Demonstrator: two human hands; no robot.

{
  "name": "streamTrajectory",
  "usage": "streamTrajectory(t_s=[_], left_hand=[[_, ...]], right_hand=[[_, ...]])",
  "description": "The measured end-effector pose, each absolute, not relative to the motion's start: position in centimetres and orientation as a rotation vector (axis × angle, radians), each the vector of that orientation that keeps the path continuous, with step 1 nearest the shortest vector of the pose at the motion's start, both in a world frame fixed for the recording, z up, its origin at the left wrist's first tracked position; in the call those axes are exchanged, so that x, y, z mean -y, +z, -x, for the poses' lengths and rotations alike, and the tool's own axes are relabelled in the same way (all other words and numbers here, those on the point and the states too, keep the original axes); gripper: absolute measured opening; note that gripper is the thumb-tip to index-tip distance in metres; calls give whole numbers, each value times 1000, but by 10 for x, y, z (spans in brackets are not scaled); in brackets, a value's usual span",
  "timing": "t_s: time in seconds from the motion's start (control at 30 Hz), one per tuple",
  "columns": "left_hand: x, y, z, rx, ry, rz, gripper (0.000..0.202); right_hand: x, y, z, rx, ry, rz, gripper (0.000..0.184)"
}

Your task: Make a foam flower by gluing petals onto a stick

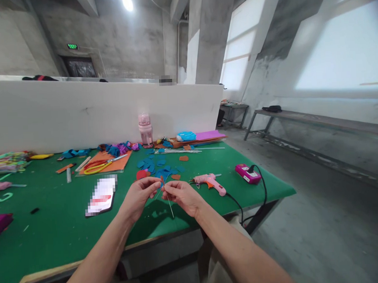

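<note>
My left hand (145, 192) and my right hand (182, 196) meet in front of me above the green table, fingers pinched closed. Between the fingertips is a small brown piece of material (162, 182), partly hidden; my left hand grips it. A thin pale wire (171, 207) slants down from my right fingertips. Just beyond the hands lie several blue cut pieces (149, 165), looking like felt or paper, and an orange-brown piece (176, 177). A round red piece (141, 175) sits beside my left hand. Right of my right hand rests a pink glue gun (211, 182).
A magenta power box (248, 173) with a black cord stands at the right. Scissors (99, 165) lie on an orange sheet, near a phone (102, 195). A pink bottle (145, 130) stands by the white partition (106, 109). Wires (180, 150) lie behind the blue pieces.
</note>
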State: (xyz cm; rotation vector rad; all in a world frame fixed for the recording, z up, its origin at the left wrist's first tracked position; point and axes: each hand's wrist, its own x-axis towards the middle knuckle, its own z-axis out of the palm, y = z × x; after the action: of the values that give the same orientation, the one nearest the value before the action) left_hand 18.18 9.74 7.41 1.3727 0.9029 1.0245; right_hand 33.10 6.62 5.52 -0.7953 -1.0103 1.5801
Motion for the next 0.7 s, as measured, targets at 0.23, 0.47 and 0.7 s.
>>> streamTrajectory(t_s=[0.23,0.47,0.7], left_hand=[[-95,73,-185,-875,1008,-1383,19],[-100,68,-186,-874,1015,-1291,28],[-103,70,-179,-826,995,-1175,25]], right_hand=[[-66,50,-326,1060,1584,813,21],[-67,49,-325,977,1681,757,25],[-67,48,-326,941,1688,732,23]])
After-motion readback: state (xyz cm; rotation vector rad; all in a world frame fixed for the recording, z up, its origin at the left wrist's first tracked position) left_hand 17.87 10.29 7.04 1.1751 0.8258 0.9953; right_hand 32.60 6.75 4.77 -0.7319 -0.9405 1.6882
